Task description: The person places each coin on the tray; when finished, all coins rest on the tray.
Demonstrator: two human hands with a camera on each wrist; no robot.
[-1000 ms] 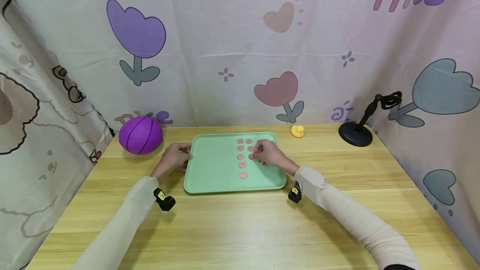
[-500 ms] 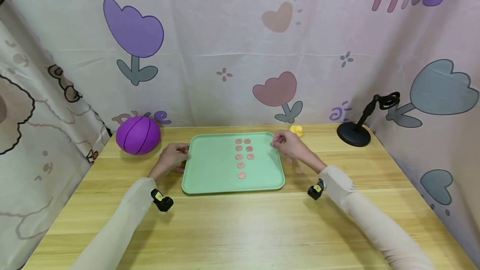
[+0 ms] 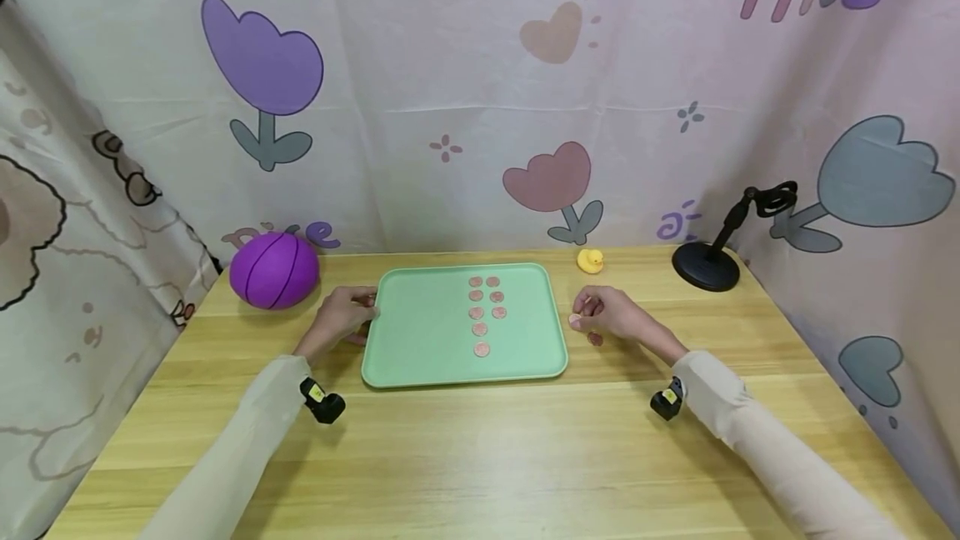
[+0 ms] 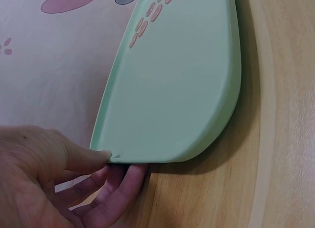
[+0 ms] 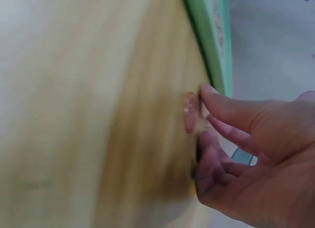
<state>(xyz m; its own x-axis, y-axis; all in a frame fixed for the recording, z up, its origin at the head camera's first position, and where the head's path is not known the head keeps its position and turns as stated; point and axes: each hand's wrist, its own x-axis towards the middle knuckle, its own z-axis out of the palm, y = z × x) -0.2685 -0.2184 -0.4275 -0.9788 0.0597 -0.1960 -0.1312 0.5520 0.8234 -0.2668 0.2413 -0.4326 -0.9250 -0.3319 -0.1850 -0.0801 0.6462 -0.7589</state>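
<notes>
A light green tray lies on the wooden table. Several copper-coloured coins stand on it in two columns, the left one longer. My left hand grips the tray's left edge; in the left wrist view the thumb is on the rim and the fingers are beneath it. Just right of the tray, my right hand pinches a coin between thumb and fingertips. Another coin lies on the table under that hand; the right wrist view, rather blurred, also shows this coin.
A purple ball sits at the back left, near the left hand. Behind the right hand stands a small yellow rubber duck. A black stand with a round base is at the back right. Printed curtains hang behind the table.
My right hand has left a coin in the tray's right column, moved off rightward, and come down onto a coin on the table. The left hand stays on the tray's edge.
</notes>
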